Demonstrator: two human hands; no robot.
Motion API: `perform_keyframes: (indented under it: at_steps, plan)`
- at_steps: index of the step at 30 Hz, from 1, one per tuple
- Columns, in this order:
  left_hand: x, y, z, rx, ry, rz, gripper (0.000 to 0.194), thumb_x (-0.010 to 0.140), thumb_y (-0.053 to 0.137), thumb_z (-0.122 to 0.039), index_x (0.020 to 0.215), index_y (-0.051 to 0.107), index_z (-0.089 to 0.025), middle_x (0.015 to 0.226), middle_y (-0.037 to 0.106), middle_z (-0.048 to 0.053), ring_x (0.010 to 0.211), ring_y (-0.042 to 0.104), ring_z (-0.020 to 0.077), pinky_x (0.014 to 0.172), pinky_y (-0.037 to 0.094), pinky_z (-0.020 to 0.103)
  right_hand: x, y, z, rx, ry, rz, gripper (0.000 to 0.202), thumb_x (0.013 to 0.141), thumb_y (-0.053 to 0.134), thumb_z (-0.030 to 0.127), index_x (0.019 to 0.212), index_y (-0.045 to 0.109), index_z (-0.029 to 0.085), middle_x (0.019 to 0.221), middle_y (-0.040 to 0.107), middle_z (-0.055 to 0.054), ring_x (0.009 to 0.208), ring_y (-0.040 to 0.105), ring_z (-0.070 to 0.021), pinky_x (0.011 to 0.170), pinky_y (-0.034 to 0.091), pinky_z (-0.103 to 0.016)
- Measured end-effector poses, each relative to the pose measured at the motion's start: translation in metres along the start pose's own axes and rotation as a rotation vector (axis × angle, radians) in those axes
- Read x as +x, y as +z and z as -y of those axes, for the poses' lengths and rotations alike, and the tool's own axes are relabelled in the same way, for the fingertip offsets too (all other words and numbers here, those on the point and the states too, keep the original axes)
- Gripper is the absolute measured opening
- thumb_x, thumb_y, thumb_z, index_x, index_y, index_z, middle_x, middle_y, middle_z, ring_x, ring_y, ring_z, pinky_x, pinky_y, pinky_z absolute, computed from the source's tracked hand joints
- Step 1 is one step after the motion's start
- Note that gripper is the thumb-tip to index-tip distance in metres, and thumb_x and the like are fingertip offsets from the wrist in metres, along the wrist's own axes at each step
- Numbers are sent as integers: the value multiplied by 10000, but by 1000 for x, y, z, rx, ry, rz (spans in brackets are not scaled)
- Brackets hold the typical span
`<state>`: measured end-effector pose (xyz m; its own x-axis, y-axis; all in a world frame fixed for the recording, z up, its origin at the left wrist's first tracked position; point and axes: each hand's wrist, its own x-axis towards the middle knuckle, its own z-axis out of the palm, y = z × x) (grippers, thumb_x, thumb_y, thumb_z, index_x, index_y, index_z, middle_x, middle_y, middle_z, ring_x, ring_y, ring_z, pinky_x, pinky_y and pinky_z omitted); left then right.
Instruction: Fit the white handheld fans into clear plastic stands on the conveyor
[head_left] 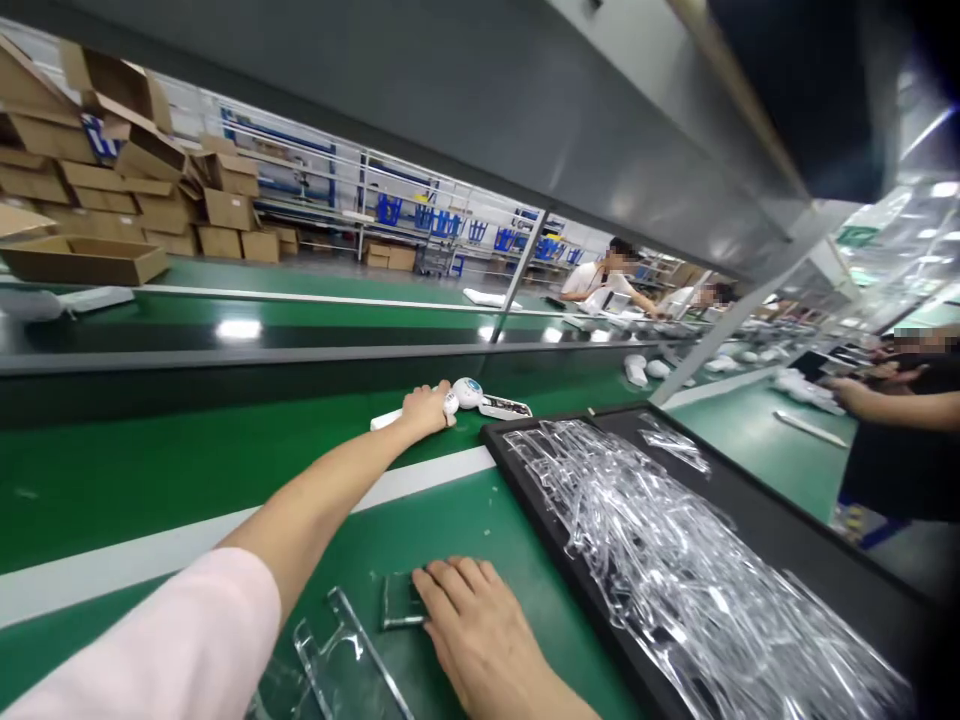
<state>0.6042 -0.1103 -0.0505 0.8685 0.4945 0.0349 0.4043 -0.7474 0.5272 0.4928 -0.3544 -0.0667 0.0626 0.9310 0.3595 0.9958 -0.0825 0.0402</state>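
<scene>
My left hand (pixel 426 410) reaches across to the green belt, its fingers wrapped round a white plastic device with a rounded end (pixel 450 403). Just beyond it lies a second white device (pixel 469 393) with a round head and a handle whose inside shows. Palm down on the near green surface, my right hand (pixel 480 625) rests with its fingers stretched out, the thumb hidden. Its fingertips meet the edge of a clear rectangular plastic piece (pixel 403 600). A forked clear plastic part (pixel 349 640) lies to the left of it.
At right, a black tray (pixel 517 480) holds a heap of clear plastic parts (pixel 652 540). A slanted metal post (pixel 750 310) and an overhead grey panel (pixel 450 100) frame the bench. Co-workers (pixel 900 400) stand along the line. Cardboard boxes (pixel 157 200) are piled far left.
</scene>
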Motion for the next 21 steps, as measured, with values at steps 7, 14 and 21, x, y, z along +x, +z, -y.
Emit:
perform_keyframes:
  at_steps: [7, 14, 21]
  plan:
    - [-40, -83, 30, -570, 111, -94, 706, 698, 732, -368, 1305, 396, -238, 1112, 641, 69, 928, 646, 208, 788, 496, 303, 7, -8, -25, 342, 340, 4, 255, 952, 314, 173, 882, 556, 209, 757, 679, -36, 635, 637, -162, 576, 475, -271]
    - [-131, -140, 37, -1547, -106, -56, 450, 669, 785, -448, 939, 578, -154, 738, 653, 68, 588, 607, 154, 570, 512, 274, 47, -1, -28, 858, 832, 114, 277, 949, 285, 399, 795, 436, 226, 631, 608, 18, 537, 616, -125, 528, 507, -245]
    - [-182, -160, 39, -1691, -155, -43, 368, 741, 743, -387, 984, 573, -170, 762, 676, 92, 589, 643, 192, 542, 534, 304, 58, -21, -21, 432, 789, 239, 367, 861, 476, 124, 1224, 526, 129, 928, 710, -143, 880, 693, -267, 809, 528, -441]
